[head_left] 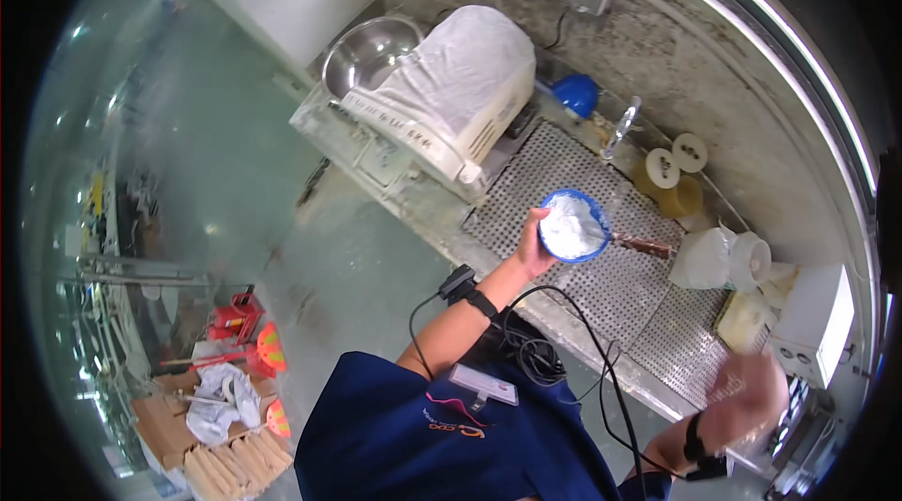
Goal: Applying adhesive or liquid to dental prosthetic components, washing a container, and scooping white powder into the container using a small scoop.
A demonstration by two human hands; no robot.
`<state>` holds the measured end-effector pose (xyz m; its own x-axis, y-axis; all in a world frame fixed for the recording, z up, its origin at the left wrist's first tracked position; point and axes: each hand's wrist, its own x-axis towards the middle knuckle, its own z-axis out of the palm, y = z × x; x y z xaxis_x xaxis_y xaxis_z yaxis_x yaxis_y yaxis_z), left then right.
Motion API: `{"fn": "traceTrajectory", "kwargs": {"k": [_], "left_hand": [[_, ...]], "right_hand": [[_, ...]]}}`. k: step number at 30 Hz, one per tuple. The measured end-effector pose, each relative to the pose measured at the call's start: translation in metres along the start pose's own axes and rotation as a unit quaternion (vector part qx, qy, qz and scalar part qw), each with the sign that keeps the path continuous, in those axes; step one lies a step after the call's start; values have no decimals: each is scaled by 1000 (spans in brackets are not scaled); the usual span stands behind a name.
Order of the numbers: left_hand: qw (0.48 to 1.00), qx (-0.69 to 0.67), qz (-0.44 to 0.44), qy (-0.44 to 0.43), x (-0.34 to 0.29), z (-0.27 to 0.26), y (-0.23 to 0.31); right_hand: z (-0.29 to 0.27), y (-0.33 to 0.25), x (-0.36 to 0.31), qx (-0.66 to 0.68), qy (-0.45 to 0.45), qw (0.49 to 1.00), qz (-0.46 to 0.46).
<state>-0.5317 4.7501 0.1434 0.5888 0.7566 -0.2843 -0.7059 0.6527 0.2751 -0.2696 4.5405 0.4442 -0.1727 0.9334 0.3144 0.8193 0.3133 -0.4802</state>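
A blue mixing bowl (567, 192) filled with white paste (573, 227) is held over the worktop. My left hand (532, 247) grips it by its left side, thumb at the rim. A brown-handled tool (646, 246), perhaps a spatula, points right from the bowl; its far end is hidden at the paste. My right hand (750, 395) is off to the lower right, near a white box-shaped device (816, 327). Motion smears its fingers, and nothing can be made out in it.
Perforated metal plates (526, 186) cover the worktop. At the back stand a cloth-covered machine (470, 78), a steel basin (362, 50), another blue bowl (575, 95), a tap (621, 128) and yellowish containers (684, 198). A white plastic container (703, 259) sits right; black cables (540, 351) hang before me.
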Motion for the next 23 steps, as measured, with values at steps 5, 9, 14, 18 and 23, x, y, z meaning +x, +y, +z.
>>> {"fn": "traceTrajectory", "kwargs": {"k": [5, 9, 14, 18, 23], "left_hand": [[998, 40, -37, -22, 31, -16, -2], [996, 68, -49, -2, 64, -10, -12], [996, 64, -69, 2, 84, -14, -3], [997, 51, -53, 15, 90, -11, 3], [996, 65, -60, 2, 97, -1, 8]], "right_hand": [[150, 82, 137, -144, -153, 963, 170], [208, 137, 140, -215, -304, 887, 274], [229, 165, 143, -260, -306, 891, 211], [225, 160, 158, -260, -291, 904, 176], [217, 154, 164, -320, -309, 887, 123]]}}
